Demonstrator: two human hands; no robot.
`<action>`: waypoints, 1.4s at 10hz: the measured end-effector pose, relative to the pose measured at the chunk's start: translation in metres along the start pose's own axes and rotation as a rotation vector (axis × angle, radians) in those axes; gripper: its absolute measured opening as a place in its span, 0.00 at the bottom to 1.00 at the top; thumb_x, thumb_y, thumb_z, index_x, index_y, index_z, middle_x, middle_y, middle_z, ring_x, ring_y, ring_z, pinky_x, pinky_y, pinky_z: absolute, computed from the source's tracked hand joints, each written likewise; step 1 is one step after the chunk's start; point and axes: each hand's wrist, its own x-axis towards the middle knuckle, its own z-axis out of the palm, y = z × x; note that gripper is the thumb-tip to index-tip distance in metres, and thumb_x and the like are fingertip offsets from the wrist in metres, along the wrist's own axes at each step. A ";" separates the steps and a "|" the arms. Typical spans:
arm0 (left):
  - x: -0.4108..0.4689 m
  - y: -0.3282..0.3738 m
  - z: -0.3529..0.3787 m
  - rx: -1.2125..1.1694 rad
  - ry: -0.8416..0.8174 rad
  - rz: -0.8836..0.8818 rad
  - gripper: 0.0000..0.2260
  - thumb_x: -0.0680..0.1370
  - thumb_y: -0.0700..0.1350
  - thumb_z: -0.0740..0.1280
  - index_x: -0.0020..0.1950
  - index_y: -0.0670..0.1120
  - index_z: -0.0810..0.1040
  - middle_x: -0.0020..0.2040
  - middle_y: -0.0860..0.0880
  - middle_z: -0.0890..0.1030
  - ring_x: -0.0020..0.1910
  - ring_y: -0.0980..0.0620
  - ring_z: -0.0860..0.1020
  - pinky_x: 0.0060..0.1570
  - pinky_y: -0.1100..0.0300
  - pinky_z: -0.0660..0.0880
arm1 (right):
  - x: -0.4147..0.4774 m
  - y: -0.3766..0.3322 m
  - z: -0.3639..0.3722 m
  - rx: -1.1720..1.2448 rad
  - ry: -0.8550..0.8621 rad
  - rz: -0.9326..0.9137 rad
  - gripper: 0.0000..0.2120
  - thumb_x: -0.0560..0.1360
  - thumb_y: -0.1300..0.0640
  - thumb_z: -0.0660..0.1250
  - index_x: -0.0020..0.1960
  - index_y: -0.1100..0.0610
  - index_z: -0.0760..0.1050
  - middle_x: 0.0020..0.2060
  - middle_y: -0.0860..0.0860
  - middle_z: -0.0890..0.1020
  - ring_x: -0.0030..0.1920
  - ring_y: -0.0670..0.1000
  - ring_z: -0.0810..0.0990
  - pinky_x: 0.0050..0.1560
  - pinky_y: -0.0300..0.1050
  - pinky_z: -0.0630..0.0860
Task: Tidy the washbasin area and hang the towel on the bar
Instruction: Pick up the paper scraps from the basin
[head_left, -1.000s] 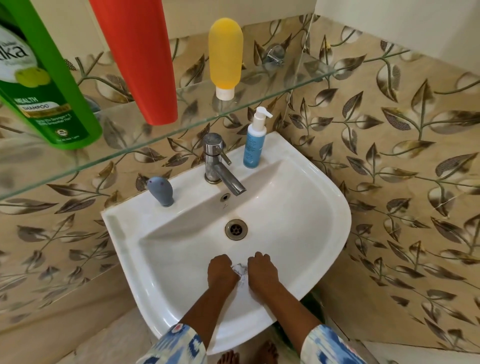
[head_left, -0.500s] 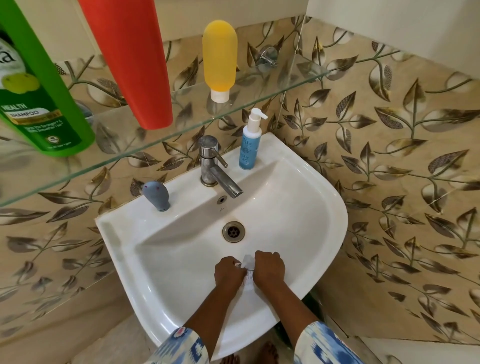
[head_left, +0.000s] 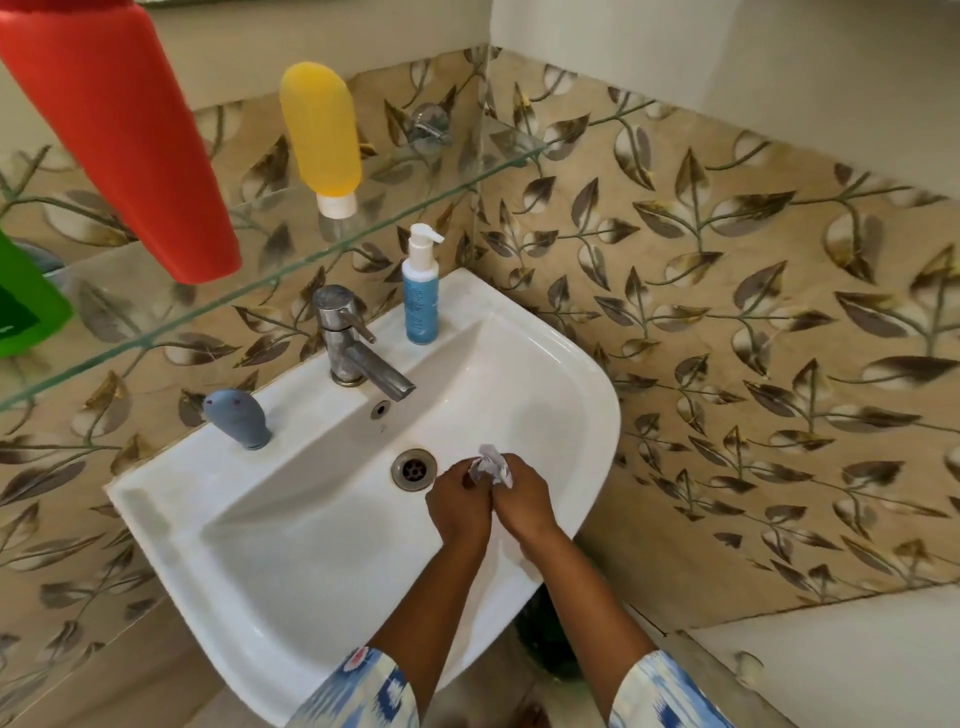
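Note:
A white washbasin (head_left: 582, 374) fills the middle of the view. Over its bowl, just right of the drain (head_left: 413, 469), my left hand (head_left: 458, 506) and my right hand (head_left: 522, 499) are pressed together around a small crumpled white piece of paper (head_left: 491, 464). The paper sticks up between the fingertips of both hands. No towel and no towel bar are in view.
A chrome tap (head_left: 353, 343) stands at the basin's back, with a blue pump bottle (head_left: 422, 291) to its right and a grey-blue rounded object (head_left: 236, 417) to its left. A glass shelf (head_left: 291, 265) above carries an orange bottle (head_left: 119, 130), a yellow bottle (head_left: 322, 135) and a green bottle (head_left: 26, 312). Leaf-patterned tiles cover the walls.
Both hands have lifted from the basin's near slope toward the drain, and the crumpled paper now shows higher between the fingers. The view has shifted a little to the right.

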 end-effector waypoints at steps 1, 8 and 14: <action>-0.015 0.020 0.020 -0.037 -0.044 0.095 0.07 0.75 0.37 0.64 0.47 0.41 0.83 0.46 0.40 0.85 0.45 0.43 0.82 0.45 0.55 0.76 | -0.009 -0.008 -0.028 0.097 0.094 0.013 0.12 0.78 0.58 0.58 0.59 0.54 0.75 0.58 0.54 0.80 0.58 0.54 0.78 0.58 0.42 0.73; -0.133 -0.101 0.252 0.176 -0.462 0.048 0.06 0.74 0.35 0.66 0.47 0.40 0.83 0.47 0.42 0.84 0.45 0.49 0.80 0.44 0.64 0.73 | -0.032 0.241 -0.150 0.894 0.754 0.485 0.13 0.77 0.67 0.61 0.60 0.62 0.72 0.60 0.64 0.77 0.59 0.62 0.77 0.64 0.58 0.73; -0.017 -0.325 0.327 0.402 -0.739 -0.519 0.13 0.80 0.36 0.57 0.62 0.36 0.73 0.55 0.39 0.78 0.54 0.43 0.78 0.47 0.62 0.76 | 0.091 0.476 -0.034 0.892 0.339 0.840 0.16 0.79 0.66 0.54 0.65 0.66 0.68 0.38 0.52 0.74 0.38 0.50 0.74 0.39 0.41 0.71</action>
